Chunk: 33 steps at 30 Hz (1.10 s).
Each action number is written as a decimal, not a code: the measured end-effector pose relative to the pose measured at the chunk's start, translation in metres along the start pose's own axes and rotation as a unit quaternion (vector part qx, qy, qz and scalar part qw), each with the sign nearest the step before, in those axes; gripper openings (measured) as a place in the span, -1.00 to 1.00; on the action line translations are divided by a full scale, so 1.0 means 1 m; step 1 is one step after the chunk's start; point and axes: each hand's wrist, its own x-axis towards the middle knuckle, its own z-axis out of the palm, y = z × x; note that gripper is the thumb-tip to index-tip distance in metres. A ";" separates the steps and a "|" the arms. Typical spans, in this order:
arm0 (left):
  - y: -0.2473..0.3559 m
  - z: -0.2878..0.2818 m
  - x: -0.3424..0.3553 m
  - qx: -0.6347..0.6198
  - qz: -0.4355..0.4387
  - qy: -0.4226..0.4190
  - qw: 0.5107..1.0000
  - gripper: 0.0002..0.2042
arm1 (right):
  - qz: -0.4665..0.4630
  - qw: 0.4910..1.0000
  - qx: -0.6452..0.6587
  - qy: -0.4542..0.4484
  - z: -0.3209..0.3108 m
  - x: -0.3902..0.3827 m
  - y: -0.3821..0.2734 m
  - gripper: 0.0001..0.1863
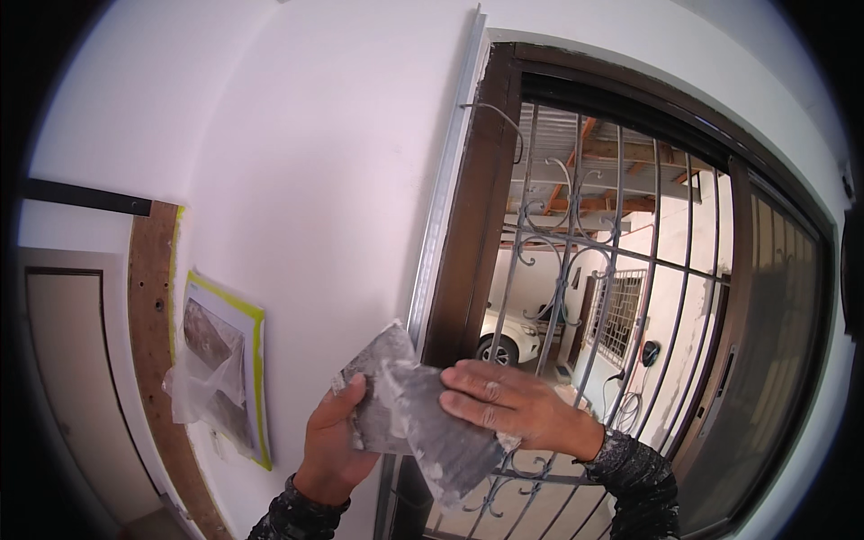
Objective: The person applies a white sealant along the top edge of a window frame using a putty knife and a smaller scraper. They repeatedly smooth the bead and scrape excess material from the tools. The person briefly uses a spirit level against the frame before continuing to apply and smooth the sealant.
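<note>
My left hand (pixel 331 443) is closed on a flat grey putty blade (pixel 376 416) smeared with white filler, its thumb lying on the face. A second grey putty blade (pixel 447 443) overlaps the first one's right side and tilts down to the right. My right hand (pixel 517 405) grips this second blade, fingers pressed on its face and thumb hidden behind. White paste streaks both blades and clings to a fingertip of the right hand. Both blades are held in front of the white wall and the window's lower left corner.
A metal corner strip (pixel 441 207) runs up the wall beside the brown window frame (pixel 472 216). Behind it stand curled iron bars (pixel 567 234) and a white car (pixel 510 337). On the left are a wooden board (pixel 153 288), a plastic-covered, yellow-edged panel (pixel 256 387) and a door (pixel 72 342).
</note>
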 end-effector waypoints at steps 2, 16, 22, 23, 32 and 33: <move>0.010 -0.008 -0.001 -0.018 0.026 -0.001 0.999 -0.65 | 0.020 0.992 -0.117 -0.049 -0.005 -0.002 0.009 -0.21; 0.006 -0.074 0.054 0.010 -0.039 -0.097 0.994 -0.60 | 0.202 0.851 -0.351 0.335 -0.171 0.202 0.220 -0.56; 0.008 -0.076 0.057 0.038 -0.038 -0.108 0.993 -0.54 | 0.240 0.833 -0.348 0.357 -0.182 0.236 0.265 -0.48; 0.009 -0.076 0.057 0.043 -0.036 -0.117 0.992 -0.52 | 0.243 0.836 -0.341 0.354 -0.181 0.240 0.270 -0.51; 0.010 -0.087 0.066 0.017 -0.039 -0.170 0.984 -0.57 | 0.239 0.847 -0.330 0.342 -0.187 0.246 0.293 -0.57; 0.011 -0.087 0.066 0.027 -0.038 -0.164 0.985 -0.57 | 0.251 0.847 -0.311 0.351 -0.188 0.245 0.296 -0.56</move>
